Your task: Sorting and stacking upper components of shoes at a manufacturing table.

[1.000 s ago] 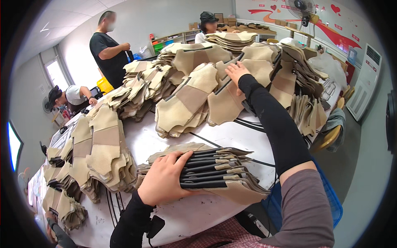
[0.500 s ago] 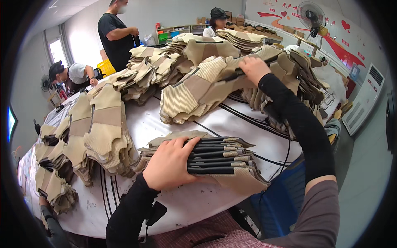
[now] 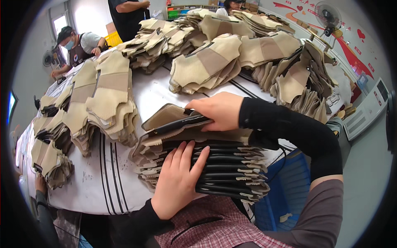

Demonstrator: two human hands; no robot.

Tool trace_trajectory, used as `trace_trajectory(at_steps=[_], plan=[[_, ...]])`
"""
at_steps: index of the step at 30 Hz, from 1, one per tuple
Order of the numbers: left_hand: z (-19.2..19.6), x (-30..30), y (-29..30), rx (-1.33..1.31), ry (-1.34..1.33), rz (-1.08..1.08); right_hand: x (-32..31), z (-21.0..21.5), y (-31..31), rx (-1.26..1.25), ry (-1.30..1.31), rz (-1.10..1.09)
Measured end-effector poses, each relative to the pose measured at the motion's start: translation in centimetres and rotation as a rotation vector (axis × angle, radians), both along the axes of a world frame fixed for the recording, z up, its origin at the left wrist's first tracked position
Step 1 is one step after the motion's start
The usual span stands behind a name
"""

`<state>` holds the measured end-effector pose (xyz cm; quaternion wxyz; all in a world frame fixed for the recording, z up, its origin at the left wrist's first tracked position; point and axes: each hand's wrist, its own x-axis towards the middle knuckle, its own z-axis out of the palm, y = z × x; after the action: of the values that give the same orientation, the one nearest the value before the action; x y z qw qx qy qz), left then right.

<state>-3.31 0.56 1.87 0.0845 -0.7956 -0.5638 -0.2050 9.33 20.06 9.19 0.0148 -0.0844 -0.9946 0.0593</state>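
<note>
In front of me is a thick stack of folded beige fabric pieces [image 3: 225, 165] with black edging, their folds turned up side by side. My left hand [image 3: 178, 182] lies on its near left part, fingers stretched and spread over the black edges. At the far side of the stack my right hand [image 3: 219, 110] pinches a beige fabric piece [image 3: 171, 129] by its black-edged strip. That piece is tilted up against the stack; its right end is partly covered by my right hand and sleeve.
More fabric piles lie at left [image 3: 105, 89], ahead [image 3: 209, 60] and right [image 3: 289, 78] on the white table [image 3: 153, 91]. A blue bin [image 3: 285, 194] stands below the table edge at right. A co-worker [image 3: 78, 43] leans over the far left side; another person's hand [image 3: 40, 182] touches the lower-left pile.
My right hand has come from the far pile to the stack, bringing a fabric piece. The stack is fuller and nearer to me. My left hand has shifted slightly, its fingers now pointing forward.
</note>
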Motion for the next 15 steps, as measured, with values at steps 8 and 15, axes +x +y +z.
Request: trace_trajectory(at_steps=[8,15], plan=[[0.5,0.1,-0.8,-0.115,-0.038,0.052,2.8,0.5,-1.9,0.145,0.011,-0.092],[0.0,0.1,-0.8,-0.073,0.011,0.039,3.4,-3.2,0.2,-0.067,-0.209,-0.092]])
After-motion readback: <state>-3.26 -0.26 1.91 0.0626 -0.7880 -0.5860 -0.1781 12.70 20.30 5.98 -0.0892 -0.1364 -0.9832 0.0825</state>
